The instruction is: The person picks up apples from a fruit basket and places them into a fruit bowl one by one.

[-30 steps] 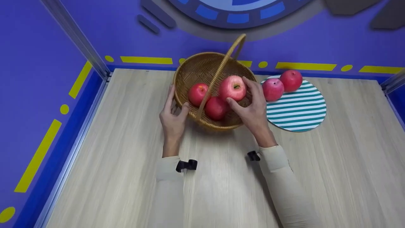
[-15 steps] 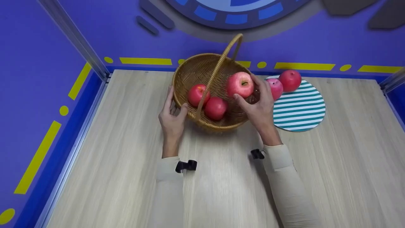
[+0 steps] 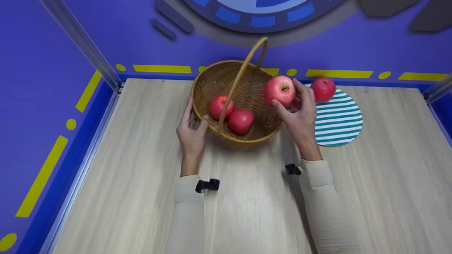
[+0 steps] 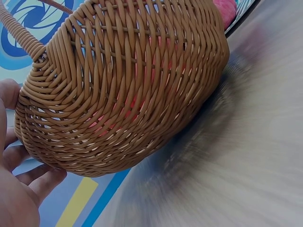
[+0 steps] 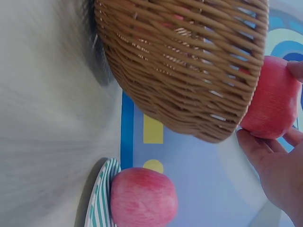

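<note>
The brown wicker basket stands near the back wall, its tall handle arching over it. My left hand grips its left rim, thumb over the edge and fingers against the outside, as the left wrist view also shows on the woven wall. Two red apples, one beside the other, lie in the basket. With thumb and fingers, my right hand holds a larger pinkish-red apple, stem facing up, over the basket's right rim. In the right wrist view this apple overlaps the rim.
Right of the basket lies a flat round green-and-white striped mat with a red apple at its back edge. A pinker apple on it is mostly hidden behind my right hand. Blue panels close off the back and left of the wooden table.
My right hand has carried the large apple rightward, from over the apples in the basket to its right rim, now covering the pinker apple on the mat. My left hand has stayed on the rim.
</note>
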{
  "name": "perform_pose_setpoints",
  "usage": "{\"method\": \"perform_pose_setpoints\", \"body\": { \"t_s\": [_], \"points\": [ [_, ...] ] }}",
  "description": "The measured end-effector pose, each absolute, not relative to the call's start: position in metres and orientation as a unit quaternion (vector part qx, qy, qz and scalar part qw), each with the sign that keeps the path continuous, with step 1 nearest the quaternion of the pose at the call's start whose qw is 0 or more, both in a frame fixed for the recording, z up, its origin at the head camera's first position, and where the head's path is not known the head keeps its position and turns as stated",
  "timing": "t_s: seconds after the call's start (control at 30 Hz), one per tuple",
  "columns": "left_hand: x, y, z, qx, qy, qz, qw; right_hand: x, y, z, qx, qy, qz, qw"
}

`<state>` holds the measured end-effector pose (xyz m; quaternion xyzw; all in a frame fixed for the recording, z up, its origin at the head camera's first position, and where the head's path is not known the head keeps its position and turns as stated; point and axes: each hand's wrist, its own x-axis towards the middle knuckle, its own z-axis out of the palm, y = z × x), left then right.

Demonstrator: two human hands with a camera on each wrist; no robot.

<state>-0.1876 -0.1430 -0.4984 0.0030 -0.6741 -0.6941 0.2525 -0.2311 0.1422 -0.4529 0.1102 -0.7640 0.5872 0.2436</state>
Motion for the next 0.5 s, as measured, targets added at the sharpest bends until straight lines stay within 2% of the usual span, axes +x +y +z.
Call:
{"method": "perform_pose_setpoints", "body": {
  "t_s": [0.5],
  "points": [
    [-0.186, -0.143, -0.497, 0.013, -0.671, -0.701, 0.241, -0.235, 0.166, -0.450, 0.049, -0.765, 0.591, 0.253]
  ]
}}
